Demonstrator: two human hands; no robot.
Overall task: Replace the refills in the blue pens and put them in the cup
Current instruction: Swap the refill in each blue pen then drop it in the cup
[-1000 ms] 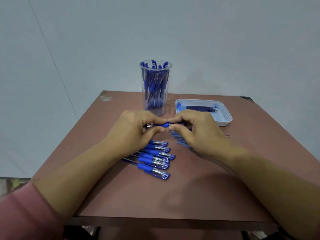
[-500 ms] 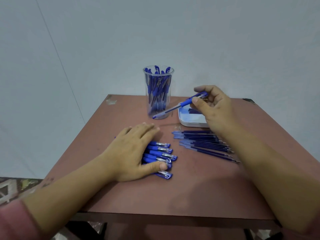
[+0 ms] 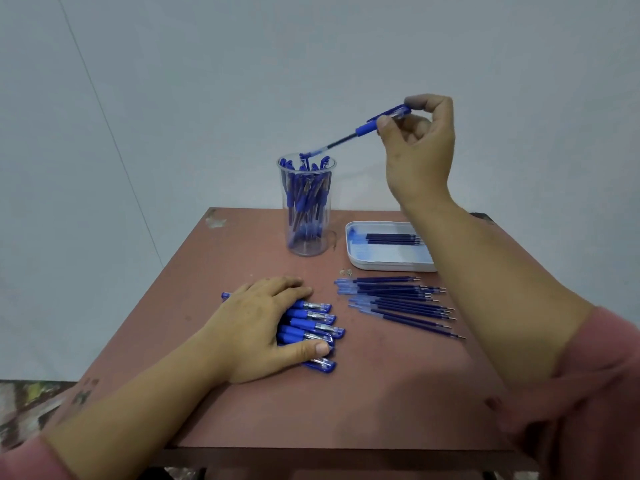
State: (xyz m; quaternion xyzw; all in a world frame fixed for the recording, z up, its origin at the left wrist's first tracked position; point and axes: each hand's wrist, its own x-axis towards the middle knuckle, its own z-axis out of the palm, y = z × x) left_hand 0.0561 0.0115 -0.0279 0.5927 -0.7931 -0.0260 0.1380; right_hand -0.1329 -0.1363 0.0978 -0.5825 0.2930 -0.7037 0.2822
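left forearm: entered from the lower left corner, pink sleeve (image 3: 20, 459) at the frame edge, laid diagonally toward the centre over the table (image 3: 242, 393).
left hand (image 3: 263, 327): laid palm down, left of centre; fingers straight and held together, thumb spread to the near side; nothing is gripped. It rests flat on the pen row.
pen row (image 3: 318, 320): blue pens side by side on the table, their left parts covered by the hand, clear ends showing to the right.
cup (image 3: 306, 249): clear, upright, at the far edge of the table, centre of the frame; filled with blue pens (image 3: 306, 199).
held pen (image 3: 363, 129): tilted, lower end just at the cup mouth, upper end raised to the right. Contact with the cup's pens cannot be judged.
loose refills (image 3: 398, 303): fanned on the table, right of the pen row.
tray (image 3: 356, 258): white, right of the cup; a few refills (image 3: 393, 238) are seen inside.
right hand (image 3: 420, 150): raised in the upper right, above cup height, wrist bent; the held pen's upper end is pinched between thumb and forefinger, remaining fingers curled.
right forearm: risen from the lower right, crossing over the tray's right part.
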